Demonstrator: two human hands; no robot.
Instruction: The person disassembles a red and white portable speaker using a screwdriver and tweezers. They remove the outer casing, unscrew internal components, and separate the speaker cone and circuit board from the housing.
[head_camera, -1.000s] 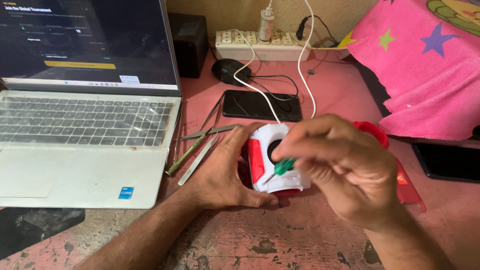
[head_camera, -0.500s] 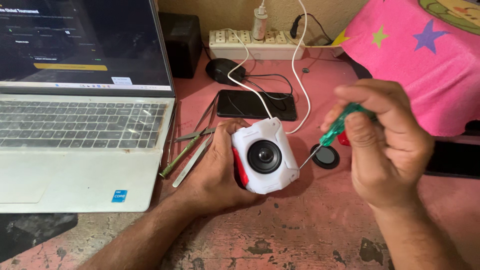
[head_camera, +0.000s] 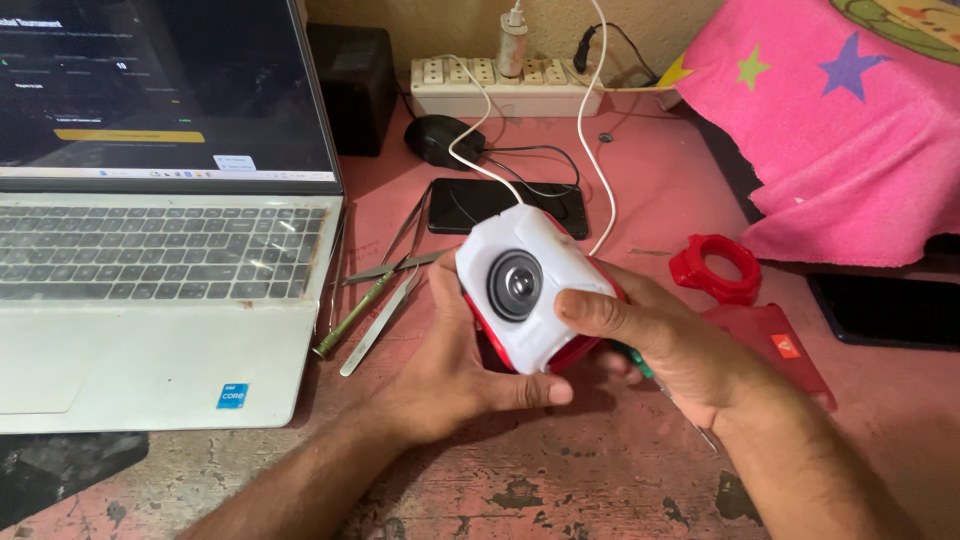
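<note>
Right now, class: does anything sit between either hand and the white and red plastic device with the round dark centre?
Nothing visible does. The left hand and right hand both grip the white and red plastic device directly.

A worn pink tabletop (head_camera: 640, 480) — paint chipped dark along the near edge — runs back to a dull beige wall (head_camera: 660, 25). Soft, even light, faint shadows.

Right of the open silver laptop (head_camera: 150, 300) lie metal tweezers (head_camera: 385, 315), a black phone (head_camera: 505, 207), a black mouse (head_camera: 442, 140) and a white power strip (head_camera: 505, 88).
</note>
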